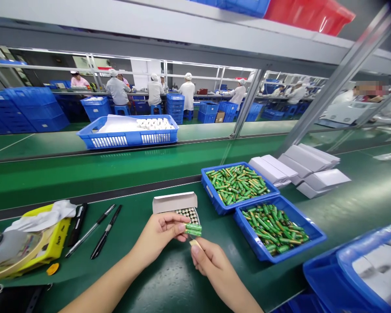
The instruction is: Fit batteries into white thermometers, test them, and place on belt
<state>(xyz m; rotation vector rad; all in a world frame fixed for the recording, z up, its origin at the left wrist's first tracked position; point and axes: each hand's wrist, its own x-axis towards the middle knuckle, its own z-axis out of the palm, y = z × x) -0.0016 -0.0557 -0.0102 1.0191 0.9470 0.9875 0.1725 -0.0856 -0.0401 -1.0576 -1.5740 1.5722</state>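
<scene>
- The left hand's (158, 237) fingertips and thumb pinch a small bundle of green batteries (193, 229), held lying sideways just past the fingertips.
- The left wrist is straight, with the forearm running in from the lower left and the palm turned inward.
- The right hand (210, 261) sits just below the batteries, back of the hand up and thumb raised toward them. The thumb tip seems to touch their underside, though the view is too tight to be sure. Its other fingers are folded under, and I cannot tell whether they are closed.
- Just beyond the left fingertips stands a small white box (176, 202) with its flap open and battery ends showing inside.
- Right of the fingers are two blue trays (211, 191) of loose green batteries.
- Left of the hands, pens (97, 230) lie on the green table (133, 269).
</scene>
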